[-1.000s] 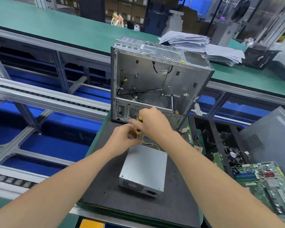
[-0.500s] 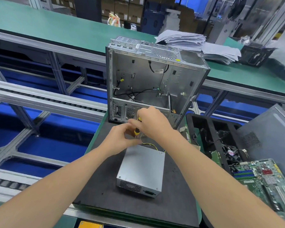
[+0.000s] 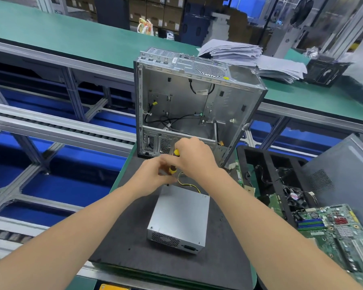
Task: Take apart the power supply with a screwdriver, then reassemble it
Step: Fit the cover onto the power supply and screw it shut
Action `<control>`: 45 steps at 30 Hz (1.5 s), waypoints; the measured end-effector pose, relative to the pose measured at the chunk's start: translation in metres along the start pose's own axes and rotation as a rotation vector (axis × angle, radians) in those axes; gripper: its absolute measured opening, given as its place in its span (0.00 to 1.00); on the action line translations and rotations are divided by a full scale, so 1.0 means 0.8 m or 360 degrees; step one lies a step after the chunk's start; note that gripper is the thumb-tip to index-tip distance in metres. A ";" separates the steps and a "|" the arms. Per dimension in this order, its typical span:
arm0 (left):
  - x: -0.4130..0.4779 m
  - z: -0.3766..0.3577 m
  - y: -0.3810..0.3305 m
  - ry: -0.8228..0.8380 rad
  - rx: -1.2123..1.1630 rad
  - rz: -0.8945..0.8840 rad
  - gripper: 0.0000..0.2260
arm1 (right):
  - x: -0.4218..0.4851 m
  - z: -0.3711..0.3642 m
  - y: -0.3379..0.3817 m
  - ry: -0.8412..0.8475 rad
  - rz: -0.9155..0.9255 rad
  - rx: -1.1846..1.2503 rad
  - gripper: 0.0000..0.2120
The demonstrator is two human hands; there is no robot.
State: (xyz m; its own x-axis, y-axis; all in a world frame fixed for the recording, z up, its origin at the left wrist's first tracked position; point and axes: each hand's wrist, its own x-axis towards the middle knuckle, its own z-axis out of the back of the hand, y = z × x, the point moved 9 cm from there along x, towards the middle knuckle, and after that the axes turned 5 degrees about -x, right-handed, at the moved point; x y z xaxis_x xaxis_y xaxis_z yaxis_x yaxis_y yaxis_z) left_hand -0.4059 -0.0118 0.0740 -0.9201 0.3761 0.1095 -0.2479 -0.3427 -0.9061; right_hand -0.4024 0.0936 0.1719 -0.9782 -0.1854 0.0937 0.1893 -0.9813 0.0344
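power supply [image 3: 180, 214] lies flat on the mat [image 3: 124, 237], a plain grey sheet-metal box, matte on top, with a punched vent grille and a dark socket on its near face. its long axis runs away from the person, and thin yellow wires [image 3: 189, 185] loop out of its far end.

the screwdriver [image 3: 173, 169] stands just beyond the supply's far left corner, nearly upright, so the supply lies below and to the near side of the grip. the tip is hidden behind the fingers; i cannot tell whether it is seated in a screw. the right hand [image 3: 194, 158] is wrapped over the handle, which is black with yellow bands, and a yellow cap shows above the knuckles. the left hand [image 3: 153, 176] curls in at the lower handle and appears to pinch it. both hands are about equally near that corner. my guess is that the coming move turns on bringing the tip straight down onto a screw at the far end.

beyond the supply stands the case [image 3: 197, 101], an open shell of bare galvanised steel, perforated in places, with black cables hanging inside. to the supply's right sits a black tray [image 3: 262, 164] with a fan in it, then a green motherboard [image 3: 340, 231] and a grey side panel [image 3: 344, 170]. far beyond the supply, past the case, is a stack of papers [image 3: 249, 57].
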 end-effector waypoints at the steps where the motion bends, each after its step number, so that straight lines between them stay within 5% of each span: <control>1: 0.001 0.001 0.004 -0.0033 0.0014 0.0034 0.14 | -0.002 0.002 0.002 -0.0045 0.0006 -0.0007 0.29; 3: 0.003 0.003 0.007 -0.0059 0.0038 0.0034 0.14 | -0.006 0.006 0.011 -0.0082 0.0129 0.0115 0.24; 6: 0.001 0.008 0.003 -0.0029 0.0069 -0.0022 0.13 | -0.011 0.013 0.028 0.0006 0.0456 0.0364 0.05; 9: -0.002 0.006 0.002 0.0049 -0.0025 -0.0027 0.13 | -0.005 0.018 0.022 0.0001 0.0377 0.0317 0.06; 15: -0.001 0.010 0.006 -0.0111 -0.0084 0.0085 0.10 | -0.004 0.020 0.019 -0.0221 0.0084 -0.0013 0.28; 19: 0.000 0.016 -0.003 -0.0131 0.0048 0.0003 0.18 | -0.011 0.016 0.037 -0.0029 0.0436 0.0346 0.07; 31: -0.008 0.007 -0.007 -0.0145 0.0050 0.0040 0.09 | -0.011 0.018 0.028 0.0115 0.0390 0.0338 0.06; 37: 0.004 -0.030 -0.017 -0.0118 0.0118 0.0098 0.06 | -0.041 0.050 -0.060 -0.0178 0.0030 0.0549 0.02; 40: 0.015 -0.055 -0.037 -0.0188 0.0068 0.0072 0.06 | -0.070 0.047 -0.125 -0.0025 -0.0102 0.0558 0.04; 45: 0.033 -0.140 -0.088 -0.0117 -0.0064 0.0021 0.12 | -0.144 -0.014 -0.222 0.0599 -0.0145 0.0331 0.13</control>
State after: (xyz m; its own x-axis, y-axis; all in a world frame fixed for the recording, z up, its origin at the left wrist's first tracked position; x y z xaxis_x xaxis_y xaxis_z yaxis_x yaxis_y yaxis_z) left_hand -0.3790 0.1191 0.0949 -0.9433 0.3072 0.1258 -0.2247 -0.3120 -0.9231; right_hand -0.3245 0.2882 0.1435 -0.9473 -0.1420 -0.2871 0.0761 -0.9705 0.2287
